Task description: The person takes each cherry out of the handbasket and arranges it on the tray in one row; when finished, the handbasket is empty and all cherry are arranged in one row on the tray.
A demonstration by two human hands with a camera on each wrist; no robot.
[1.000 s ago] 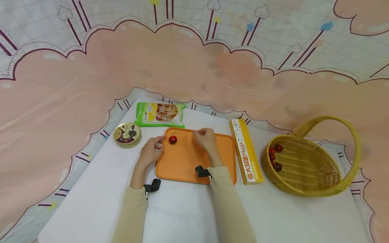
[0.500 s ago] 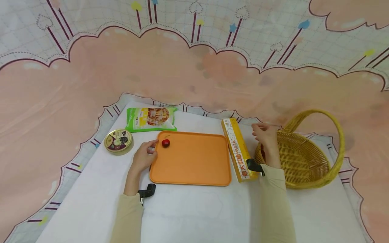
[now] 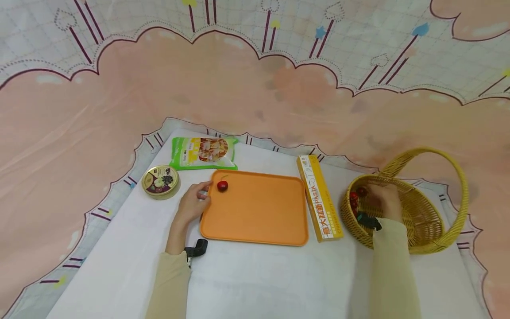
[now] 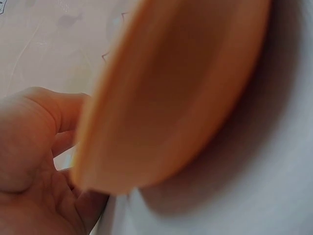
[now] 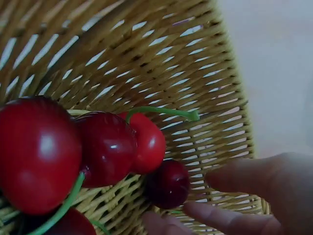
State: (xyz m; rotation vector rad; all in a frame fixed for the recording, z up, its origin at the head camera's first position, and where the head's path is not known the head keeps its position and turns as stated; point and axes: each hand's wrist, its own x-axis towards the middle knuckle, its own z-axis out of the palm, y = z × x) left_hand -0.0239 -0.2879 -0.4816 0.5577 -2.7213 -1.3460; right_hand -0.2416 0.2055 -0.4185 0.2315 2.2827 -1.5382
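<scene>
My hands are well apart: left at the tray, right in the basket.

The orange tray [image 3: 255, 208] lies mid-table with one cherry [image 3: 222, 186] in its far left corner; my left hand [image 3: 194, 204] rests against that edge, fingers loosely bent. In the wicker basket [image 3: 430, 221], my right hand [image 3: 384, 201] has relaxed fingertips [image 5: 215, 215] just beside a small dark cherry [image 5: 168, 184], gripping nothing.

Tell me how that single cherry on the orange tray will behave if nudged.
The cherry looks round and glossy, so it would probably roll freely across the tray. The tray's raised rim should likely stop it. Its thin stem may make the roll wobble or curve.
</scene>
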